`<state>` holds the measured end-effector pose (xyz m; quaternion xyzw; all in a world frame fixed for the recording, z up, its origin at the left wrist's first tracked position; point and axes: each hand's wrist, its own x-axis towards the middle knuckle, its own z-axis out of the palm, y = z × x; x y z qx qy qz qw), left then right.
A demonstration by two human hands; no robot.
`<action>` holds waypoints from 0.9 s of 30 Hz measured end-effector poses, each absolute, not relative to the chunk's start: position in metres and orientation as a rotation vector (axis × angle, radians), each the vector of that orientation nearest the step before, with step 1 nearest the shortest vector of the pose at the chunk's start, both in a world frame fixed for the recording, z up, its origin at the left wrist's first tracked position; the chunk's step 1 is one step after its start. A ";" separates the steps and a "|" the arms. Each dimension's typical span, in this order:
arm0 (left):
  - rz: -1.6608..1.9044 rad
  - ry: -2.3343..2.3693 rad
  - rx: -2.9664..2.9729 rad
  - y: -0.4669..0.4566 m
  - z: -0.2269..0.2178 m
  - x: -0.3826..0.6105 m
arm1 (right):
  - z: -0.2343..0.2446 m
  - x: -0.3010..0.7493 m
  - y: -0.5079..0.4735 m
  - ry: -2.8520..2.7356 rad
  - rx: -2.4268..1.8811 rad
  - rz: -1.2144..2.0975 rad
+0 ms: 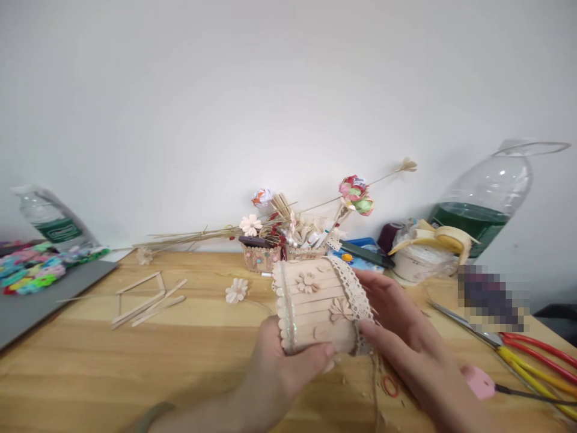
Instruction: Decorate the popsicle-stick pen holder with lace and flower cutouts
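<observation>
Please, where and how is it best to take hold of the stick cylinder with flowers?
Probably the cylinder is best held by its outer wall near both ends, one hand from each side. It lies sideways, rounded stick tips toward the left hand, lace band toward the right hand. Avoid pressing the raised flowers; they look thin.

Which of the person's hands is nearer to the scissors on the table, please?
Right. The right hand holds the lace-trimmed end of the cylinder, left of the scissors in view; the left hand grips the cylinder's opposite end, farther from them.
</observation>
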<state>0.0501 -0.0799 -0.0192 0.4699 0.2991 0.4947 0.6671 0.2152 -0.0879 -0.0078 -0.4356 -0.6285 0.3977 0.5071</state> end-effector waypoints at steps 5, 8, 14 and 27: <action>1.092 0.660 1.152 -0.079 -0.019 0.049 | -0.009 0.214 -0.087 -1.526 -1.089 0.871; 1.086 0.657 1.188 -0.079 -0.020 0.048 | -0.008 0.213 -0.086 -1.525 -1.076 0.832; 1.094 0.604 1.226 -0.080 -0.021 0.049 | -0.005 0.215 -0.085 -1.505 -1.101 0.827; 1.103 0.657 1.267 -0.078 -0.020 0.048 | -0.005 0.214 -0.086 -1.472 -1.052 1.026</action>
